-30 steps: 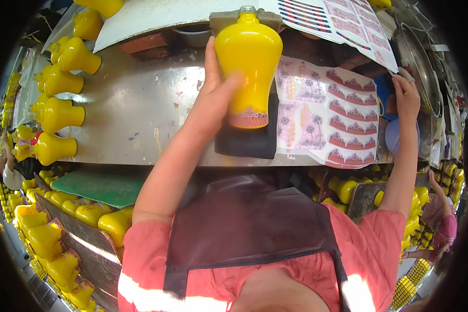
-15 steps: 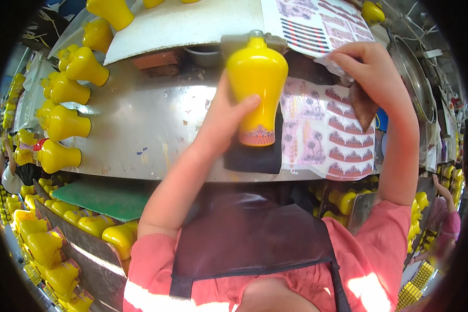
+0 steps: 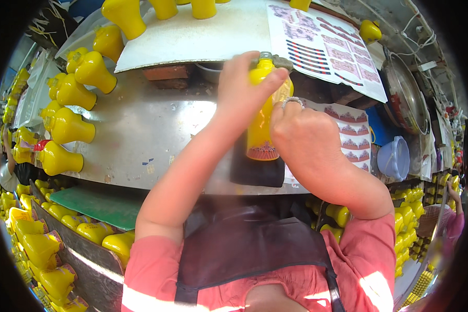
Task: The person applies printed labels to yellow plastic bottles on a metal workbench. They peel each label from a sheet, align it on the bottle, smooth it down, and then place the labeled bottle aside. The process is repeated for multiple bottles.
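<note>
A glossy yellow bottle (image 3: 258, 127) with a clear neck stands over a black cloth (image 3: 257, 172), its neck pointing away from me. A patterned purple and orange band runs round its base. My left hand (image 3: 243, 86) grips the bottle's shoulder, thumb across the right side near the neck. Pressed to the bottle's right side is my right hand (image 3: 309, 138), fingers curled and a ring showing. A pale gold patterned patch, apparently a decal (image 3: 282, 92), shows on the bottle beside my right fingers. My right fingertips are hidden.
Yellow bottles (image 3: 70, 125) line the metal table's left side. A white board (image 3: 203, 39) lies at the back, with a printed decal sheet (image 3: 322, 44) on it. Another decal sheet (image 3: 354, 138) lies right of my hands. Beyond it are a bucket (image 3: 393, 158) and a round metal pan (image 3: 408, 93).
My right hand has come from the sheets at the right, where it held a thin translucent piece, to the bottle's side. My left hand has shifted up toward the neck, and the bottle has turned.
</note>
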Demonstrator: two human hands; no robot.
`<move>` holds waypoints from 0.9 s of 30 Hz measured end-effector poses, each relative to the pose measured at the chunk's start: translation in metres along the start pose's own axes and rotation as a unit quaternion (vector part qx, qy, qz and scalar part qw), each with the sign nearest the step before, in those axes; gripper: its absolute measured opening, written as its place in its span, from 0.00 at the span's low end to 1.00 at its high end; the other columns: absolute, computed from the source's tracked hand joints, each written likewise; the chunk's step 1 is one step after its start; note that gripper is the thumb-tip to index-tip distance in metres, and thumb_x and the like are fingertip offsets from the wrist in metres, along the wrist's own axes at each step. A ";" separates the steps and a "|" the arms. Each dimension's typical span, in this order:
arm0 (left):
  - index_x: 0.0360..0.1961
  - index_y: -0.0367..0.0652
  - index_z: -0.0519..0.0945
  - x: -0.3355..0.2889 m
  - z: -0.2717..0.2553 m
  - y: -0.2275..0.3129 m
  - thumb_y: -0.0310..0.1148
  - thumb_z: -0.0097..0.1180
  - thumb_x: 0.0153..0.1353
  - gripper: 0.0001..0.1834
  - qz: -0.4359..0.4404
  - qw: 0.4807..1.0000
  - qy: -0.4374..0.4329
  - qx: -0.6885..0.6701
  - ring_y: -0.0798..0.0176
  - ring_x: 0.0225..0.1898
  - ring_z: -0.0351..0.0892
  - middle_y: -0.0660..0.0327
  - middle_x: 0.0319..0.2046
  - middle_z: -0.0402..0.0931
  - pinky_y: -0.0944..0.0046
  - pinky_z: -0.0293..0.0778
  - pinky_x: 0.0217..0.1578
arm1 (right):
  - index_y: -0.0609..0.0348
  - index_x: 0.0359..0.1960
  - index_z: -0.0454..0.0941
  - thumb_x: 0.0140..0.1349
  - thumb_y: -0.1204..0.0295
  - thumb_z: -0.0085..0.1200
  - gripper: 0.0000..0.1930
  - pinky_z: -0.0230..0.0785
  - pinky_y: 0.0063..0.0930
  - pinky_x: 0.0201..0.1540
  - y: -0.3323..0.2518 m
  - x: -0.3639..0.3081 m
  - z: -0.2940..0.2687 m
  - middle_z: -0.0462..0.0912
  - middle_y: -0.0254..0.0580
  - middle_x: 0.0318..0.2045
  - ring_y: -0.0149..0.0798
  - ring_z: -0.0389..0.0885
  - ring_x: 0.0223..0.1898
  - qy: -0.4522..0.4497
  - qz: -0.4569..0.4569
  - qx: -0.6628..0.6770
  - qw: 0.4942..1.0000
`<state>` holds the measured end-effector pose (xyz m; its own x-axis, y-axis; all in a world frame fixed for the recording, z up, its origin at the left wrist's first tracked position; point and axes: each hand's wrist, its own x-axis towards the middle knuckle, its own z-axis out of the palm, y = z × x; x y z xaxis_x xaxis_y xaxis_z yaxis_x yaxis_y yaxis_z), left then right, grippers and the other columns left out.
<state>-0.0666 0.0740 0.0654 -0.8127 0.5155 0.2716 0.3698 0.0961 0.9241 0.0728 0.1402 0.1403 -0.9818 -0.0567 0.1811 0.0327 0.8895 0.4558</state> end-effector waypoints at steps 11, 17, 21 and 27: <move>0.49 0.41 0.82 -0.005 0.011 -0.024 0.38 0.60 0.63 0.16 0.052 0.996 0.065 -0.013 0.46 0.54 0.75 0.50 0.49 0.77 0.50 0.69 0.58 | 0.51 0.20 0.75 0.46 0.70 0.60 0.05 0.60 0.23 0.15 -0.022 -0.005 0.024 0.69 0.28 0.16 0.26 0.72 0.14 0.096 0.002 -0.038 0.995; 0.51 0.40 0.82 -0.009 0.008 -0.022 0.41 0.62 0.63 0.19 0.065 0.996 0.059 0.002 0.46 0.53 0.75 0.50 0.49 0.77 0.50 0.70 0.57 | 0.58 0.41 0.82 0.55 0.70 0.59 0.13 0.60 0.25 0.17 -0.032 -0.018 0.036 0.68 0.29 0.19 0.27 0.71 0.16 0.097 0.005 -0.061 0.993; 0.48 0.41 0.83 -0.001 0.007 -0.013 0.43 0.64 0.61 0.20 0.089 0.992 0.031 0.080 0.46 0.52 0.75 0.51 0.47 0.78 0.51 0.70 0.57 | 0.59 0.50 0.85 0.55 0.72 0.58 0.20 0.63 0.25 0.19 -0.021 -0.023 0.030 0.68 0.31 0.21 0.29 0.72 0.18 0.060 0.004 -0.029 0.998; 0.41 0.42 0.84 0.006 0.002 -0.010 0.40 0.66 0.58 0.15 0.079 0.997 -0.014 -0.021 0.47 0.52 0.76 0.54 0.46 0.79 0.51 0.71 0.57 | 0.58 0.49 0.85 0.51 0.75 0.58 0.20 0.63 0.26 0.19 0.003 -0.028 0.018 0.65 0.32 0.22 0.31 0.71 0.18 0.132 0.001 0.065 0.989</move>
<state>-0.0746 0.0778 0.0577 -0.7334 0.5443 0.4073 0.4718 -0.0238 0.8814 0.0966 0.1527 0.1212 -0.8982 -0.1557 0.4110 -0.0059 0.9393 0.3430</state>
